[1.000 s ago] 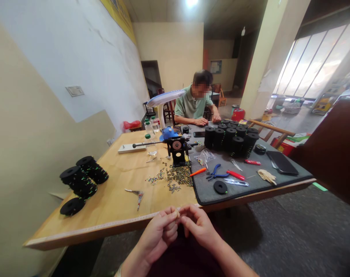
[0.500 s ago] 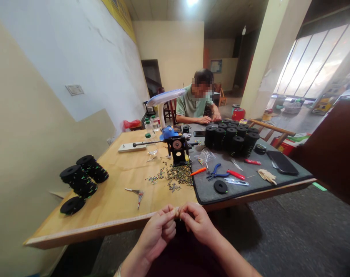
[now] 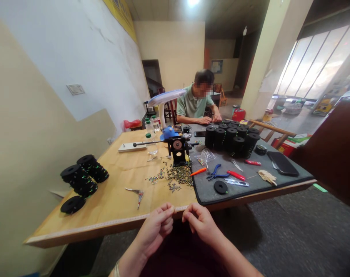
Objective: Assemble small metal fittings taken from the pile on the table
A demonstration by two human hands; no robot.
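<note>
Left hand, right hand: fingers pinched closed; contents indiscernible.
Beyond: smooth wooden tabletop, matte grey mat, round black disc.

Room between hands and loose pieces

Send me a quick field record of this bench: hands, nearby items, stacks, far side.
Left hand: thumb and finger pinched together; anything between them too small to tell
Right hand: fingers curled, apart from the left
Table: loose small parts before a black machine
Gray mat: blue pliers, one flat black spool
Stacks: black spools at table's left and on the mat
Far side: another person, head bowed
</note>
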